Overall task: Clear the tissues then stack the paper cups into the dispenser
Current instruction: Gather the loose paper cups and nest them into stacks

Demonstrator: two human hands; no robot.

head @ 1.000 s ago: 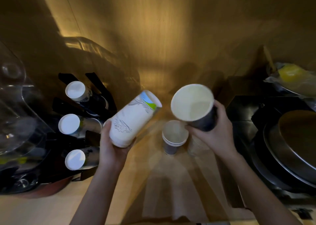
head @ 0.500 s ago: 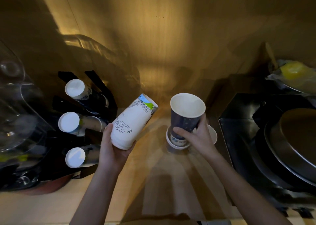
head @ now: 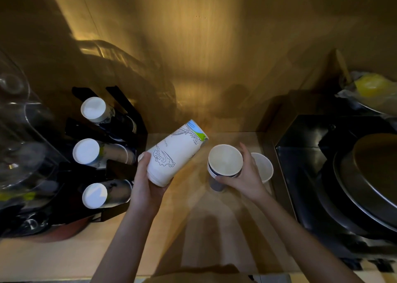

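Note:
My left hand [head: 148,179] grips a tilted stack of white printed paper cups [head: 176,153] by its lower end, just right of the black cup dispenser [head: 129,132]. The dispenser's three slots each show a stack of cups with white bottoms facing me [head: 93,108] [head: 86,151] [head: 94,195]. My right hand [head: 242,177] is closed around a nested stack of dark blue cups [head: 225,161] standing upright on the wooden counter [head: 193,218]. One more white cup [head: 263,167] stands behind my right hand, partly hidden. No tissues are visible.
A clear glass or plastic vessel [head: 19,136] stands at the far left. Black equipment with a large round metal pan [head: 369,179] fills the right side. A plastic bag with something yellow [head: 371,89] lies at the back right. A wooden wall closes the back.
My right hand brought the dark blue cup down and pushed it into the cups standing on the counter. The left hand has kept its white stack nearly still.

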